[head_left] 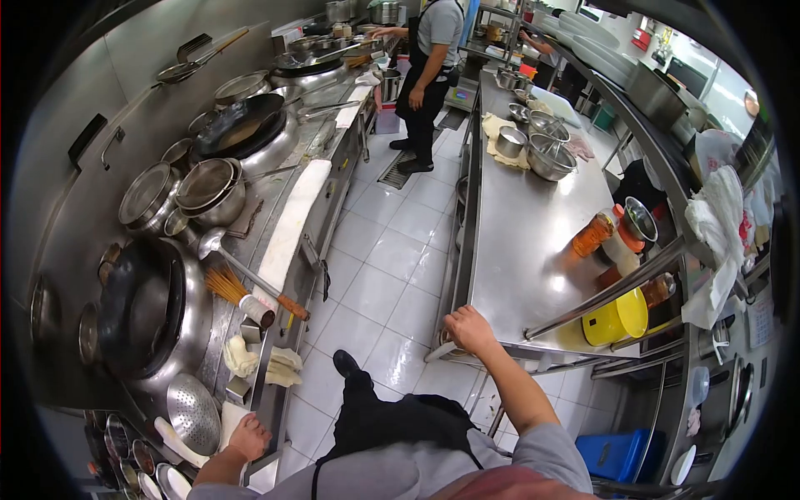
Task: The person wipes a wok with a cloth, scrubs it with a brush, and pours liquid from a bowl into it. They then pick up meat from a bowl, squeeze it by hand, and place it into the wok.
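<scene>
My left hand (248,437) rests at the front edge of the stove counter (279,367), fingers curled over it, beside a white folded cloth (232,419). Close by is a round perforated strainer (193,412). Further along the counter lie crumpled cream cloths (265,363), a bamboo wok brush (229,289) and a ladle (250,275) with a wooden handle. My right hand (469,328) is closed over the near corner of the steel table (525,250); part of its fingers is hidden. Neither hand lifts anything.
Woks (142,308) and stacked strainers (206,183) line the stove. On the table stand metal bowls (552,157), an oil bottle (593,234) and a yellow container (615,317). A co-worker (429,75) stands in the tiled aisle (392,267). A blue bin (612,454) sits at lower right.
</scene>
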`<state>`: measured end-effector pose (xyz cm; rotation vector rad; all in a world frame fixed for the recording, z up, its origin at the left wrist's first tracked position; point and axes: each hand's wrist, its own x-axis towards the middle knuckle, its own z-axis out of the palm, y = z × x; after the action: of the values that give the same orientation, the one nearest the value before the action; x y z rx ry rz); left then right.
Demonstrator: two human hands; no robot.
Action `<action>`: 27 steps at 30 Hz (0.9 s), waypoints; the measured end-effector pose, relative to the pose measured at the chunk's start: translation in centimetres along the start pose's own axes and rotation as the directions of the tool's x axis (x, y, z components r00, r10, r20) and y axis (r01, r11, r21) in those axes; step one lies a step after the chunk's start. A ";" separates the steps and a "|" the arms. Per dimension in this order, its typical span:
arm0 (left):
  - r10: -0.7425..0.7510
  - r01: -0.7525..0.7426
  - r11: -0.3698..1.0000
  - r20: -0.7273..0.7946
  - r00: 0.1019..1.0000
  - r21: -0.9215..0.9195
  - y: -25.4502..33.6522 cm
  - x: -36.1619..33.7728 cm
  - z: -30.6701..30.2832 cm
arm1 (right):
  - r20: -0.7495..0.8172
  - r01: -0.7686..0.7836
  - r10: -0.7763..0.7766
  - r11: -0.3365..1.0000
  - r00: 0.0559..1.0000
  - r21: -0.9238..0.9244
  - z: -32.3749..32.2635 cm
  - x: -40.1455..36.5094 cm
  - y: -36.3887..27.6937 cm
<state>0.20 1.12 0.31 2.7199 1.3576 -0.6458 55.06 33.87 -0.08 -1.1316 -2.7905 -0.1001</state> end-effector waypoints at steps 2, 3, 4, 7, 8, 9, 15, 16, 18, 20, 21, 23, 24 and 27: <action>-0.002 0.002 1.000 -0.016 1.000 -0.009 0.3 0.0 0.2 | 0.000 -0.002 0.002 1.000 1.000 0.001 0.0 0.0 0.2; -0.008 0.008 1.000 -0.037 0.999 -0.012 0.2 0.0 0.6 | 0.008 -0.004 0.004 1.000 1.000 0.004 0.1 0.0 0.2; -0.014 0.013 1.000 -0.056 0.998 -0.017 0.2 -0.1 0.9 | 0.016 -0.006 0.006 1.000 1.000 0.008 0.2 0.0 0.2; -0.032 0.031 0.998 -0.017 0.999 -0.058 0.2 -0.1 1.0 | 0.013 0.005 -0.005 1.000 1.000 -0.001 0.5 -0.1 0.2; -0.033 0.031 0.998 -0.029 0.999 -0.054 0.2 -0.1 0.9 | 0.011 0.004 -0.004 1.000 1.000 -0.009 0.6 -0.1 0.2; -0.033 0.031 0.998 -0.041 0.999 -0.051 0.2 0.0 0.8 | 0.010 0.003 -0.003 1.000 1.000 -0.015 0.5 -0.1 0.2; -0.033 0.032 0.998 -0.009 0.999 -0.057 0.3 -0.2 0.7 | 0.025 -0.013 0.013 1.000 1.000 -0.009 -0.1 -0.1 -0.1; -0.036 0.036 0.998 -0.003 0.999 -0.060 0.2 -0.1 0.6 | 0.028 -0.017 0.017 1.000 0.999 -0.005 -0.3 0.1 -0.2; -0.026 0.026 0.999 0.006 1.000 -0.039 0.2 0.0 -0.2 | 0.018 -0.012 0.012 1.000 1.000 0.000 0.0 0.0 -0.1; -0.022 0.022 0.999 -0.008 1.000 -0.043 0.2 0.1 -0.1 | 0.015 -0.012 0.011 1.000 1.000 0.004 0.2 0.0 0.2; -0.022 0.021 0.998 -0.024 0.999 -0.058 0.2 -0.1 0.4 | 0.017 -0.014 0.014 1.000 1.000 0.007 0.2 0.0 0.1; -0.023 0.020 0.997 -0.048 0.999 -0.070 0.1 -0.2 1.0 | 0.018 -0.013 0.013 1.000 1.000 0.010 0.3 0.0 0.1; -0.024 0.020 0.998 -0.055 0.998 -0.068 0.2 -0.2 1.0 | 0.018 -0.010 0.009 1.000 1.000 0.010 0.4 0.0 0.1; -0.020 0.018 0.998 -0.045 0.999 -0.064 0.0 0.0 0.9 | 0.005 0.000 0.000 1.000 1.000 0.007 0.3 0.1 0.3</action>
<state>-0.16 0.95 -0.46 2.6909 1.3902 -0.5351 55.16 34.14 -0.39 -1.1311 -2.7932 -0.0870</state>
